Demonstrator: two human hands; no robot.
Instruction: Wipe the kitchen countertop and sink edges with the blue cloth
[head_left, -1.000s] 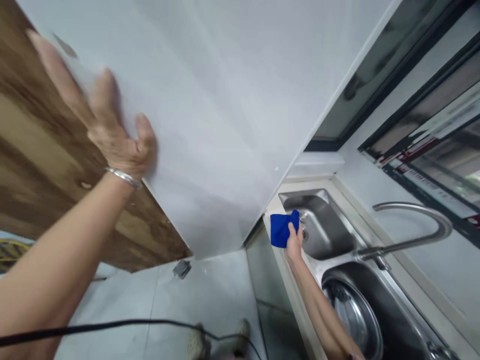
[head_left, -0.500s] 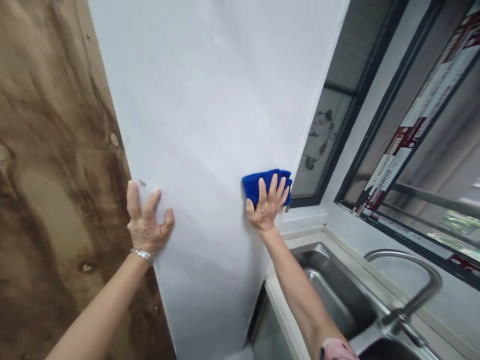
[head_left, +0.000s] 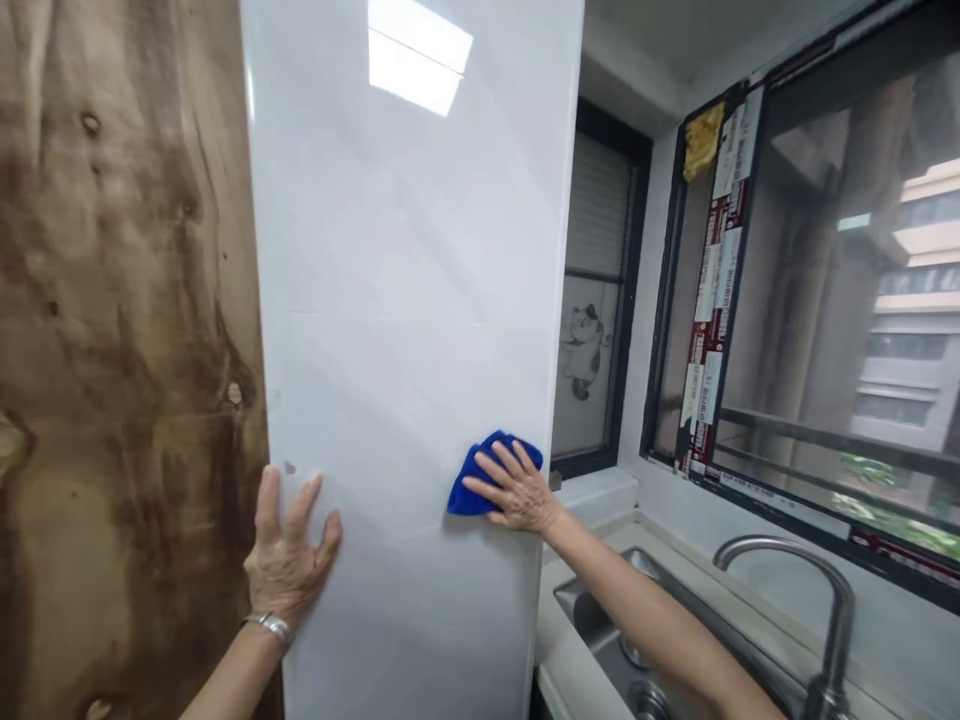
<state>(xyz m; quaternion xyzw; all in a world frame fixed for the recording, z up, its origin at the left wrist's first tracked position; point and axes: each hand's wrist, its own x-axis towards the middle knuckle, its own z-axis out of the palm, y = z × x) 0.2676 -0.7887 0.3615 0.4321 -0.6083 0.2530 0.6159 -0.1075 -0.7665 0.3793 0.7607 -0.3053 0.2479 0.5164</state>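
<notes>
A blue cloth (head_left: 466, 488) lies pressed against a glossy white tiled wall panel (head_left: 405, 400), close to the panel's right edge. My right hand (head_left: 517, 490) holds it there under a flat palm, fingers pointing up and left; part of the cloth is hidden beneath them. At the panel's left edge, my left hand (head_left: 289, 560) rests with spread fingers and holds nothing. It wears a silver bracelet (head_left: 270, 627) at the wrist. Just above its fingers is a small grey mark (head_left: 290, 467) on the white surface.
Brown wood-grain board (head_left: 135, 350) borders the panel on the left. To the right are a steel sink (head_left: 592, 620) and a curved faucet (head_left: 840, 600), partly behind my right forearm. Dark-framed windows (head_left: 810, 320) stand above; a cat picture (head_left: 585, 350) shows on one pane.
My right hand has turned from fingers up to fingers leftward, and the cloth has shifted slightly left and bunched differently. My left hand stays at the panel edge. The view has tilted upward.
</notes>
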